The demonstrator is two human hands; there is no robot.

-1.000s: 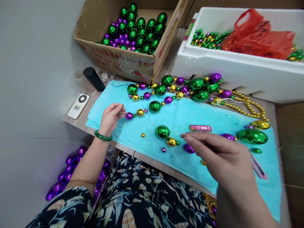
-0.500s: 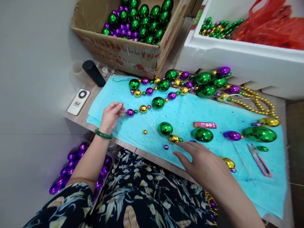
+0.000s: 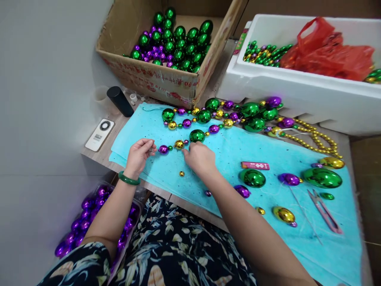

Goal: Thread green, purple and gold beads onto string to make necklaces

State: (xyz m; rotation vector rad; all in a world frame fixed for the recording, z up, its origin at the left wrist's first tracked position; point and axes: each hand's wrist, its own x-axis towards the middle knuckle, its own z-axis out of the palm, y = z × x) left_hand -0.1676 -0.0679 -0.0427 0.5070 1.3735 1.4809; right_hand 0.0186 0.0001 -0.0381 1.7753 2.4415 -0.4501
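Note:
My left hand (image 3: 139,157) is closed in a pinch at the end of a bead strand, on its thin string, just left of a purple bead (image 3: 163,149). From there the strand runs right through a gold bead (image 3: 179,144) to a large green bead (image 3: 197,136). My right hand (image 3: 201,158) has its fingers curled beside the gold bead, just below the green one; what it pinches is hidden. Below, a small gold bead (image 3: 181,173) and a small purple bead (image 3: 208,193) lie loose on the blue cloth (image 3: 166,176).
Pink thread snips (image 3: 326,212), a pink packet (image 3: 255,165) and loose large beads lie right. Behind stand a cardboard box (image 3: 149,77) of green and purple beads and a white foam box (image 3: 285,85). A phone (image 3: 99,135) and dark cylinder (image 3: 120,101) are left.
My right hand has moved left and away from me, from the loose green and gold beads to the strand. My left hand keeps its pinch. The view has shifted slightly.

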